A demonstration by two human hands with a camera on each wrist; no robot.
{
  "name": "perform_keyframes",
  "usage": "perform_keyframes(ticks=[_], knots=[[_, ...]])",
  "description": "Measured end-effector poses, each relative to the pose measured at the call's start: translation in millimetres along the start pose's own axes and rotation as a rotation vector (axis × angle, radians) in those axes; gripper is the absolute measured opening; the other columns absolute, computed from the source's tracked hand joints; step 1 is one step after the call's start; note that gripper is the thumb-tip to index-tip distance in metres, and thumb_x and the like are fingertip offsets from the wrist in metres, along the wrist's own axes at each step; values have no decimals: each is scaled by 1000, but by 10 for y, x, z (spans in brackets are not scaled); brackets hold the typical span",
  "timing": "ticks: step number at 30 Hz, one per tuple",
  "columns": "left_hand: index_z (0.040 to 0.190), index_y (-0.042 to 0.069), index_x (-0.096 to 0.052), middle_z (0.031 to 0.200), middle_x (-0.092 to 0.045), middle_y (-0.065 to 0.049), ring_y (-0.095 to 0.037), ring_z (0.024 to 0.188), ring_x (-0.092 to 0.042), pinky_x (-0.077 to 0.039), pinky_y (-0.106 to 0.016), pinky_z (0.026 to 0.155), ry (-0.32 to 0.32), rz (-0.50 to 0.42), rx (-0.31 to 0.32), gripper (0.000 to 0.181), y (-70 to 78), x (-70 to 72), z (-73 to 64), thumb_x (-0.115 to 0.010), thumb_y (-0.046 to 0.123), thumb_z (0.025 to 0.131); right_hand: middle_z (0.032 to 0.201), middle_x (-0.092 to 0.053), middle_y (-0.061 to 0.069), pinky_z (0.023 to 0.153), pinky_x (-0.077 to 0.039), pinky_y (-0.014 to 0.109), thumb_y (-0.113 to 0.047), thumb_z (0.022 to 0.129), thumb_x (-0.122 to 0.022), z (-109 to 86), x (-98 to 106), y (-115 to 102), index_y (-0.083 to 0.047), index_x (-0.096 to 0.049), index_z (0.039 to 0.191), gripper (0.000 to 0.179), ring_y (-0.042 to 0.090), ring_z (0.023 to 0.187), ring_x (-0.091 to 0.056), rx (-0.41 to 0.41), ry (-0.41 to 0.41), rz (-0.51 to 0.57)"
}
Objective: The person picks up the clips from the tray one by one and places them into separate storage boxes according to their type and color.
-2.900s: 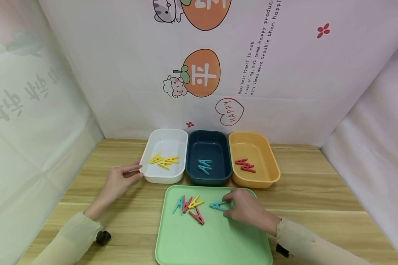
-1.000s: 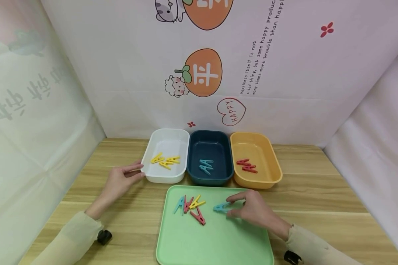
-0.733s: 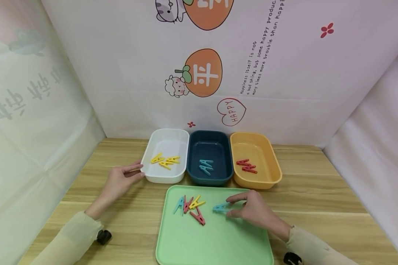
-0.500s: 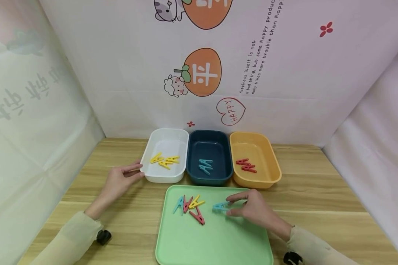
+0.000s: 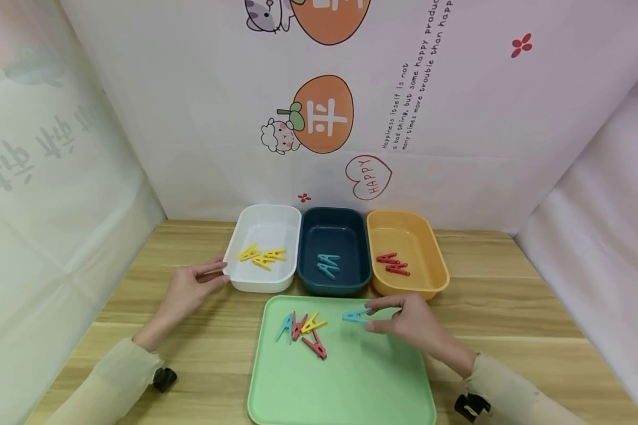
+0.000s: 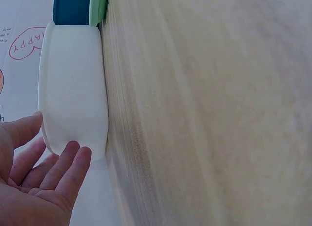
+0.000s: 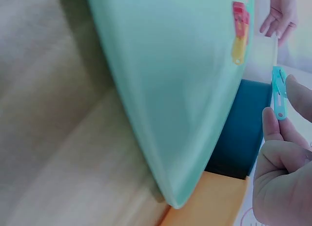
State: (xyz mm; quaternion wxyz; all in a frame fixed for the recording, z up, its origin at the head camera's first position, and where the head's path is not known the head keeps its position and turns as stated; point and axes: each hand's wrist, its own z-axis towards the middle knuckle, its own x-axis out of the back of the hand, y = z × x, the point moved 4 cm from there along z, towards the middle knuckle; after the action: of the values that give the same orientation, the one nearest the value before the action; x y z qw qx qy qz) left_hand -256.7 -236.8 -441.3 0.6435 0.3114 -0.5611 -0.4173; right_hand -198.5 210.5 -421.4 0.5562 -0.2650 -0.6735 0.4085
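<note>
A light blue clothespin (image 5: 355, 316) is pinched between the thumb and fingers of my right hand (image 5: 412, 321), raised over the far right part of the green tray (image 5: 345, 383). The right wrist view shows the same clothespin (image 7: 279, 92) held by its end. My left hand (image 5: 187, 289) touches the near left corner of the white box (image 5: 260, 285), its fingers fairly straight. Close together on the tray lie another blue clothespin (image 5: 285, 327), a yellow clothespin (image 5: 313, 323) and two red ones, one of them a red clothespin (image 5: 315, 345) nearest me.
The white box holds three yellow clothespins (image 5: 263, 258). Beside it, the dark blue box (image 5: 335, 227) holds two blue ones, and the orange-yellow box (image 5: 404, 230) two red ones. All three stand against a printed cloth wall (image 5: 218, 147) at the back of the wooden table (image 5: 207, 354).
My right hand has taken hold of the blue clothespin and lifted it off the tray, slightly away from me. The left hand stays at the white box.
</note>
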Motion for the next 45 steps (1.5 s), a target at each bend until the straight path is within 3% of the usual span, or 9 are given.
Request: perform_keyframes(ticks=[4, 11, 16, 19, 23, 27, 30, 34, 45], knots=[[130, -7, -70, 146, -60, -17, -35, 112, -72, -60, -21, 84, 0, -1, -7, 42, 1, -3, 2, -81, 15, 96, 104, -79, 4, 44, -24, 22, -22, 82, -93, 31, 62, -89, -7, -82, 116, 38, 13, 47, -26, -23, 5, 23], [129, -7, -71, 145, -61, -17, -35, 111, -72, -60, -21, 83, 7, -5, -19, 41, -10, -1, 4, -82, 14, 95, 116, -77, 10, 53, -53, 29, -21, 85, -92, 127, 126, -235, -4, -80, 120, 41, 28, 85, -70, 4, 5, 59], [128, -7, -71, 145, -61, -17, -35, 111, -72, -60, -20, 84, 7, 5, -19, 40, -5, -2, 6, -82, 14, 95, 111, -77, 13, 47, -42, 24, -18, 85, -92, 223, 185, -314, -5, -80, 119, 38, 21, 60, -57, 15, 19, 52], [128, -7, -71, 145, -61, -17, -35, 111, -72, -60, -20, 83, 7, 7, -14, 40, -4, -3, 8, -82, 14, 95, 109, -77, 13, 49, -45, 24, -17, 85, -92, 294, 227, -353, -4, -80, 119, 39, 23, 59, -54, 26, 28, 41], [128, -6, -71, 145, -61, -17, -34, 111, -72, -60, -21, 83, 10, 6, -13, 40, 0, -1, 16, -82, 14, 95, 112, -74, 11, 53, -46, 25, -18, 85, -91, 398, 278, -390, -5, -81, 117, 36, 31, 85, -58, 57, 54, 3], [128, -7, -71, 145, -61, -17, -35, 111, -72, -60, -21, 83, 10, 0, -15, 40, 2, -3, 18, -82, 13, 95, 116, -75, 9, 49, -35, 25, -21, 86, -91, 499, 305, -406, -8, -82, 116, 34, 29, 76, -53, 51, 73, -37], [127, -9, -71, 145, -60, -19, -36, 111, -72, -60, -21, 84, 5, -11, -16, 39, 0, -6, 14, -82, 10, 95, 118, -77, 8, 61, -49, 25, -24, 86, -91, 572, 319, -419, -8, -81, 118, 37, 28, 82, -60, 36, 68, -41], [128, -10, -70, 146, -59, -20, -36, 112, -72, -60, -22, 84, 1, -28, -15, 39, 5, -2, 12, -81, 9, 95, 119, -77, 9, 92, -55, 39, -26, 88, -90, 682, 337, -438, -7, -80, 121, 39, 35, 124, -57, 36, 64, -37], [128, -8, -71, 145, -61, -18, -36, 111, -72, -61, -21, 83, 2, -2, -21, 39, 14, 0, 12, -82, 12, 95, 115, -77, 6, 104, -49, 51, -25, 87, -89, 952, 303, -426, -8, -78, 125, 42, 32, 128, -54, -2, 59, -54]])
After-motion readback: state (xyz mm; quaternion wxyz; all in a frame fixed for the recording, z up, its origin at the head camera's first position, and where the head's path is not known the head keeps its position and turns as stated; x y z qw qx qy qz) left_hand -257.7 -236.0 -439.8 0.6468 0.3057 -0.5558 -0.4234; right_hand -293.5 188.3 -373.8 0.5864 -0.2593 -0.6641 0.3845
